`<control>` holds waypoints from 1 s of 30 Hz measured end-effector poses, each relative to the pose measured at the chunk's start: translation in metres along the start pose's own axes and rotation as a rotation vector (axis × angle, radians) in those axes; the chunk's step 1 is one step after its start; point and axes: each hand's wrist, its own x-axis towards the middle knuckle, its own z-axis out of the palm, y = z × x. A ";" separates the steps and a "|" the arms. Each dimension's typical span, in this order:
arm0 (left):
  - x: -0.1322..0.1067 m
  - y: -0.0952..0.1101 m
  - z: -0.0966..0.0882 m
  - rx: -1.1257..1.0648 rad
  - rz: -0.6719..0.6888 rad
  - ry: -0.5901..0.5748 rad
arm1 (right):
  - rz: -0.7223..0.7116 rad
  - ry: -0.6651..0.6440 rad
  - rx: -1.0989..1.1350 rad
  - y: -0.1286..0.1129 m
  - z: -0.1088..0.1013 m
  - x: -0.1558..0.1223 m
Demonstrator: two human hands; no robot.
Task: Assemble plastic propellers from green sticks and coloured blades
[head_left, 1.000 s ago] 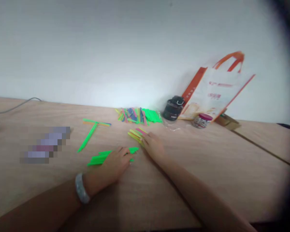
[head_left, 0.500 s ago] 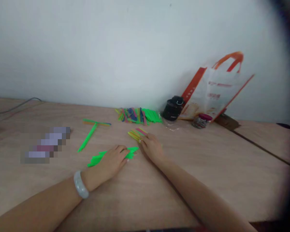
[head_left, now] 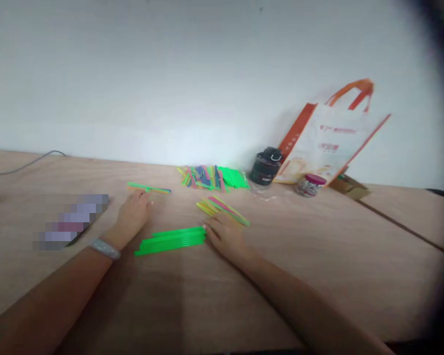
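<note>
Flat plastic sticks lie on the wooden table. My left hand reaches over a T-shaped arrangement; its crossbar of green, orange and blue sticks shows beyond the fingertips, while its green stem is hidden under the hand. Whether those fingers grip the stem is unclear. In front of me lies a row of green sticks, side by side. My right hand rests at the row's right end, fingers somewhat apart and thumb near the stick ends. Just beyond those fingers is a small bunch of yellow, pink and green sticks, partly covered.
Against the wall lie packs of mixed-colour sticks and green sticks. A black bottle, a jar with a dark pink lid, a white and orange bag and a cardboard box stand right. A blurred-out object lies left.
My left hand has left the green row and moved up and left onto the T-shape's stem. My right hand has come slightly nearer, to the row's right end. The green row now looks more even.
</note>
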 end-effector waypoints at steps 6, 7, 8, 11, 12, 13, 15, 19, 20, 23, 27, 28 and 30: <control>0.008 -0.033 0.007 0.117 -0.145 -0.111 | -0.005 0.021 0.049 0.000 0.001 -0.002; 0.009 -0.034 0.008 0.123 -0.149 -0.131 | -0.004 0.018 0.050 0.000 0.000 -0.003; 0.009 -0.035 0.008 0.126 -0.153 -0.143 | -0.003 0.013 0.049 -0.001 -0.001 -0.003; 0.010 -0.034 0.007 0.125 -0.157 -0.132 | -0.001 0.011 0.057 -0.002 -0.003 -0.003; 0.010 -0.032 0.006 0.123 -0.153 -0.122 | -0.005 0.018 0.070 -0.002 -0.004 -0.003; 0.010 -0.030 0.004 0.114 -0.148 -0.102 | -0.004 0.029 0.090 -0.002 -0.004 -0.002; 0.008 -0.021 0.000 0.062 -0.121 -0.040 | 0.026 0.055 0.159 0.000 -0.003 -0.001; -0.003 0.012 -0.008 -0.141 0.056 0.082 | 0.257 0.140 0.429 0.007 0.003 0.003; -0.008 0.023 -0.010 -0.192 0.128 0.099 | 0.333 0.156 0.529 0.009 0.004 0.004; -0.024 0.051 -0.014 -0.300 0.338 0.067 | 0.517 0.163 0.867 0.011 0.005 0.008; -0.040 0.074 -0.017 -0.346 0.440 -0.015 | 0.504 0.061 1.065 0.007 0.002 0.008; -0.042 0.077 -0.017 -0.353 0.446 -0.029 | 0.478 0.030 1.078 0.005 0.001 0.008; -0.045 0.080 -0.017 -0.366 0.450 -0.047 | 0.448 -0.010 1.099 0.000 0.001 0.006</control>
